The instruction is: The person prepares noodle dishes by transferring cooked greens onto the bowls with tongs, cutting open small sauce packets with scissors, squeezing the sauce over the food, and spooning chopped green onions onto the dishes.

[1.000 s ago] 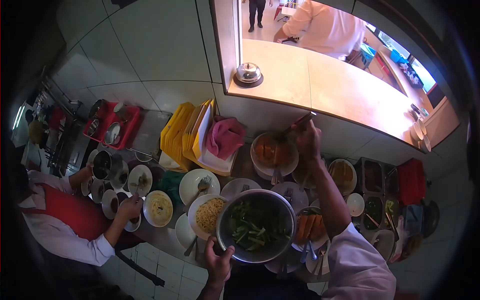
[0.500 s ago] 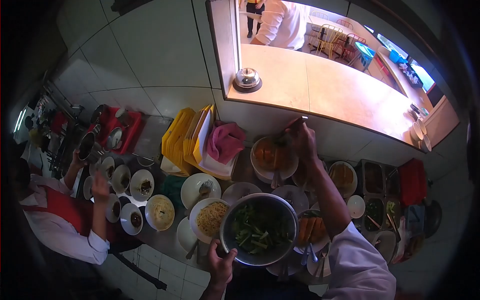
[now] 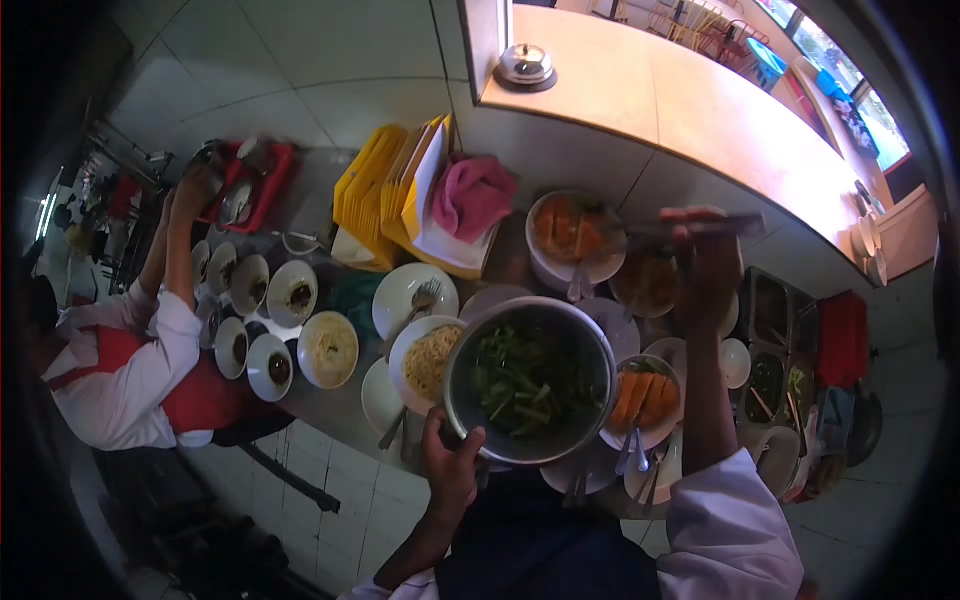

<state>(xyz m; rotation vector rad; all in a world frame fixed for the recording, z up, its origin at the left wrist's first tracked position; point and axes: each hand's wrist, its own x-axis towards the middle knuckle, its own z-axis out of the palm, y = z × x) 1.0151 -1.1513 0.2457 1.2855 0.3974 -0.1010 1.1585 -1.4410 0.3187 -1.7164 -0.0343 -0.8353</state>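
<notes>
My left hand (image 3: 452,465) grips the rim of a metal mixing bowl (image 3: 606,350), thumb over the edge. Chopped leafy greens (image 3: 525,385) lie inside it. My right hand (image 3: 708,265) is raised on the far side, closed around a long, dark utensil (image 3: 740,224) that is smeared by motion; it looks like tongs. Below and beside that hand are bowls with orange sliced cutlets (image 3: 575,232), one at the back and another cutlet bowl (image 3: 645,400) to the right of the metal bowl. A bowl of noodles (image 3: 432,362) stands against the metal bowl's left side.
At left a co-worker in a red apron (image 3: 195,385) reaches toward a red tray (image 3: 265,185), beside several small bowls (image 3: 295,290). Yellow folders (image 3: 375,195) and a pink cloth (image 3: 475,195) stand behind. A bell (image 3: 526,66) sits on the ledge; metal food pans (image 3: 768,340) are at right.
My right hand has moved right with the utensil, away from the back cutlet bowl. The view has shifted. The co-worker's hands have moved up toward the red tray.
</notes>
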